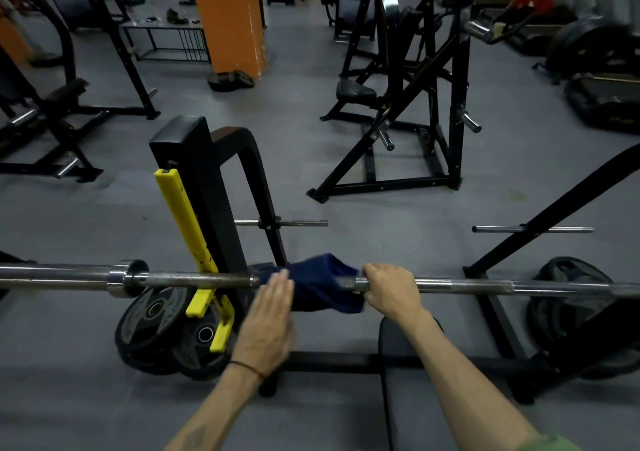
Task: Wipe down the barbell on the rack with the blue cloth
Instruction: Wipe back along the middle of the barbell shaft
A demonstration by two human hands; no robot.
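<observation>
A steel barbell (467, 286) runs left to right across the view, resting on a black rack with a yellow hook (183, 222) at its left. A dark blue cloth (322, 286) is draped over the bar near the middle. My left hand (268, 319) is motion-blurred, its fingers straight, touching the cloth's left edge from the near side. Just right of the cloth, my right hand (393, 289) curls round the bare bar.
Weight plates (156, 322) lean at the rack's left foot, and more plates (568, 298) lie at the right. A black bench pad (412, 381) sits below my right arm. Other black machines (408, 104) and an orange pillar (228, 17) stand on the grey floor beyond.
</observation>
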